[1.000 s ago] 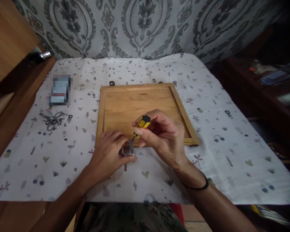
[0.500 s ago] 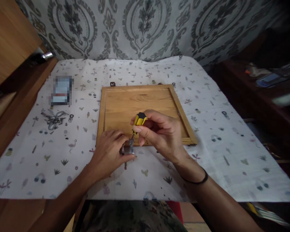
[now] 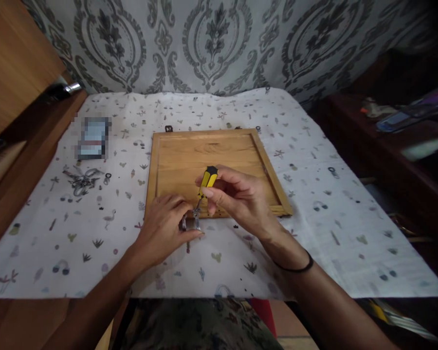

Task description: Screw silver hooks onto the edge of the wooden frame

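Observation:
A wooden panel point(image 3: 208, 160) with a raised frame lies flat on the cloth. At its near edge, my left hand point(image 3: 164, 226) pinches a small shiny metal fitting point(image 3: 197, 222) between thumb and fingers; its exact kind is unclear. My right hand point(image 3: 241, 197) grips a short yellow-and-black screwdriver point(image 3: 209, 180) by the handle, between thumb and fingertips. The screwdriver leans, with its shaft pointing down and its tip at the fitting. Whether a screw sits under the tip cannot be made out.
Left of the panel lie a pile of metal fittings point(image 3: 83, 181) and a blurred-out phone point(image 3: 94, 138). A small metal piece point(image 3: 169, 129) shows at the panel's far edge. The patterned cloth point(image 3: 306, 243) covers the table. Wooden furniture point(image 3: 18, 63) stands at the left.
The view has shifted slightly. Both hands keep their places at the panel's near edge, with the screwdriver still on the fitting and little visible movement.

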Demonstrator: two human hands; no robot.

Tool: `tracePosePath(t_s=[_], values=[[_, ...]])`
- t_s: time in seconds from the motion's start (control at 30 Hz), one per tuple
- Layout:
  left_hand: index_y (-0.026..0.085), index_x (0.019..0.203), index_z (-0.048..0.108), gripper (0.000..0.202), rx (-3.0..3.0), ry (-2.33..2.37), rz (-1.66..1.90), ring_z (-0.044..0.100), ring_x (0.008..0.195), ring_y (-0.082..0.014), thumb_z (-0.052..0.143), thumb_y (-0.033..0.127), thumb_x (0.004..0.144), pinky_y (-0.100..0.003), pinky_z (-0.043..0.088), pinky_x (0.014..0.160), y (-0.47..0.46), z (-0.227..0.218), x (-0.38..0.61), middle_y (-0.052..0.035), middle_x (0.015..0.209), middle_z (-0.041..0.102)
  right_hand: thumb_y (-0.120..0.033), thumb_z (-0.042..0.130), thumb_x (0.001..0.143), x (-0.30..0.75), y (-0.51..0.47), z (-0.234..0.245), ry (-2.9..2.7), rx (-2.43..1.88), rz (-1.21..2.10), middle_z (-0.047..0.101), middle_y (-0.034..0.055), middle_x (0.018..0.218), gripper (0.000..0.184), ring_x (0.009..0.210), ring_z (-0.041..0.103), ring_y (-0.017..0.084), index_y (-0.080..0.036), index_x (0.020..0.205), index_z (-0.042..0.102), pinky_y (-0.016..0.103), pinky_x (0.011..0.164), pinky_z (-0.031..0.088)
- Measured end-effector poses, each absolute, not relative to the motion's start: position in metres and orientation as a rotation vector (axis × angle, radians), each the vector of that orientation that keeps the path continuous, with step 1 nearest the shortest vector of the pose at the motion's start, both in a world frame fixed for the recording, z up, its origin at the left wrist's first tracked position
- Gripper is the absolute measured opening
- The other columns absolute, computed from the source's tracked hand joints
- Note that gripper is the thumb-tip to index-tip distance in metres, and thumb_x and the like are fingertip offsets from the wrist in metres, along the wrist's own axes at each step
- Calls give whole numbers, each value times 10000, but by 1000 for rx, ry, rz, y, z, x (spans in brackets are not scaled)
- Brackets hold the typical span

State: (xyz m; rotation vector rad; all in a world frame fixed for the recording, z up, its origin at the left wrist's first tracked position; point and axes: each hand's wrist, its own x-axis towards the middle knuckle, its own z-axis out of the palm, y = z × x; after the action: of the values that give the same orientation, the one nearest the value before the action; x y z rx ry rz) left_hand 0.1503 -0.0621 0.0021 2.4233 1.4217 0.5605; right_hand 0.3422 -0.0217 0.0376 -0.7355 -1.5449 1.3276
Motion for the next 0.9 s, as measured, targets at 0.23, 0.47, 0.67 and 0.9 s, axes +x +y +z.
tracePosePath(t_s=[0.23, 0.47, 0.67, 0.9], values=[[211, 926, 699, 354, 2420, 1416, 572, 650, 917, -269, 846, 503, 790, -424, 486, 791, -62, 0, 149, -45, 978, 704, -426, 848, 811, 330, -21, 29, -1482, -856, 1189, 511, -92, 569, 359, 434, 475, 60, -213, 807, 558, 188, 402, 392], [204, 930, 705, 354, 2415, 1414, 557, 636, 888, -261, 853, 491, 787, -414, 476, 785, -62, 2, 149, -34, 928, 673, -470, 856, 787, 336, -19, 35, -1425, -799, 1371, 568, -74, 704, 400, 463, 523, 55, -220, 876, 557, 189, 419, 472], [206, 895, 681, 346, 2428, 1413, 571, 633, 871, -245, 847, 490, 789, -388, 472, 771, -61, 0, 150, -27, 903, 668, -435, 812, 847, 342, -19, 38, -1524, -717, 1353, 610, -47, 692, 290, 479, 557, 67, -193, 893, 659, 213, 476, 514], [205, 902, 680, 371, 2388, 1427, 542, 641, 899, -260, 887, 471, 746, -398, 471, 786, -61, 1, 150, -27, 926, 685, -403, 887, 764, 332, -20, 33, -1416, -810, 1261, 517, -97, 573, 393, 416, 490, 53, -216, 775, 541, 166, 377, 393]])
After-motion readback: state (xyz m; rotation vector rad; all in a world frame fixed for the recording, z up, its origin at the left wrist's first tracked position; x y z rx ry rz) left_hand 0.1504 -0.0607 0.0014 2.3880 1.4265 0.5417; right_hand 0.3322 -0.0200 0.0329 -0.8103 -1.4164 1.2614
